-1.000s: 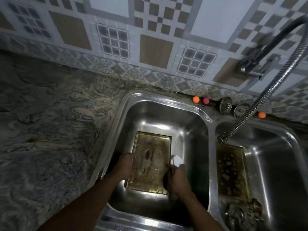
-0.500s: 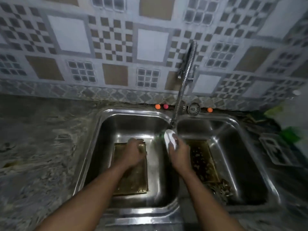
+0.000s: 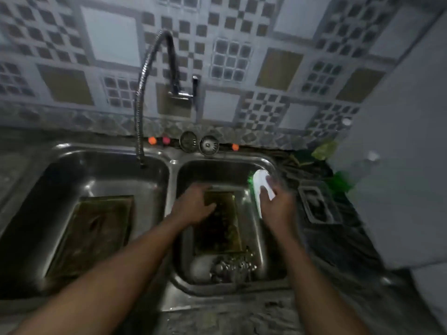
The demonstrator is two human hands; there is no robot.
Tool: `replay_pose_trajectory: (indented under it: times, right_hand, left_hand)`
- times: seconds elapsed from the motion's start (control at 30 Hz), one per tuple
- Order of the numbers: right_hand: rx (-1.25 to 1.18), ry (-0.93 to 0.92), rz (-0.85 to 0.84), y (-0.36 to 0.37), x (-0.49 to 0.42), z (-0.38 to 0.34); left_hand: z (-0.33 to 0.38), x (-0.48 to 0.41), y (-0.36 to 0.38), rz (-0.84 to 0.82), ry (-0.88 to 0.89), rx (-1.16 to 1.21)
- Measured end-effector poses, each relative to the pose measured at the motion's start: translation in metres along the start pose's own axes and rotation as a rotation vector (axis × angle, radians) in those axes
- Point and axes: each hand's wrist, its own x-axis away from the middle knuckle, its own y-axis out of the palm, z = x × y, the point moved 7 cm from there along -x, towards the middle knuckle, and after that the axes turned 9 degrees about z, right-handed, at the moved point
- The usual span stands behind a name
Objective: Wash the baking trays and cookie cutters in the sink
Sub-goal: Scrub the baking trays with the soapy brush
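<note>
- Fingers (image 3: 210, 206) of the left hand (image 3: 193, 204) are bent over the far left corner of the right-basin baking tray (image 3: 221, 228). Motion blur means I cannot tell whether they grip it.
- Right hand (image 3: 278, 209) grips a white scrubber (image 3: 260, 183) with a green far end, above the right rim of the double sink (image 3: 172, 165).
- Right-basin baking tray lies flat on the basin floor, soiled.
- Cookie cutters (image 3: 233, 265) are piled at the near edge of the right basin, touching the tray's near end.
- Left-basin baking tray (image 3: 93, 234) lies flat and well apart from both hands.
- Flexible faucet hose (image 3: 139, 97) hangs to the far edge of the left basin.
- Two strainer plugs (image 3: 198, 143) rest on the far sink rim.
- Soap dish (image 3: 317, 205) sits on the table just right of the sink.
</note>
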Motion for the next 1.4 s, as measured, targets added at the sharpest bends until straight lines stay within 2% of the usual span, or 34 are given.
replay_pose_trajectory:
  times: [0.17,0.3,0.4,0.5,0.6,0.7,0.8,1.1,1.27,1.4]
  right_hand:
    - [0.087,0.019,0.108,-0.069,-0.07,0.07]
    - [0.154,0.086,0.105,-0.099,-0.12,0.121]
    - [0.242,0.097,0.005,-0.101,-0.139,0.148]
    - [0.228,0.146,-0.074,-0.087,-0.148,0.174]
    - [0.236,0.162,-0.106,-0.072,-0.153,0.197]
    - [0.232,0.189,-0.078,-0.065,-0.154,0.209]
    - [0.23,0.2,-0.065,-0.062,-0.149,0.217]
    - [0.293,0.225,-0.047,-0.059,-0.15,0.235]
    - [0.301,0.161,-0.036,-0.059,-0.151,0.225]
    - [0.28,0.179,-0.028,-0.058,-0.149,0.226]
  left_hand:
    - [0.016,0.001,0.074,-0.088,-0.12,-0.051]
    - [0.015,0.001,0.105,-0.12,-0.199,-0.205]
    - [-0.011,-0.009,0.126,-0.133,-0.257,-0.231]
    - [-0.038,-0.02,0.144,-0.148,-0.355,-0.254]
    - [-0.055,-0.025,0.15,-0.087,-0.508,-0.209]
    - [-0.08,-0.031,0.163,-0.055,-0.582,-0.23]
    - [-0.108,-0.034,0.181,-0.081,-0.58,-0.285]
    - [-0.113,-0.021,0.176,-0.062,-0.638,-0.256]
    - [-0.116,-0.016,0.167,0.048,-0.633,-0.234]
    - [-0.109,-0.013,0.164,0.116,-0.66,-0.141]
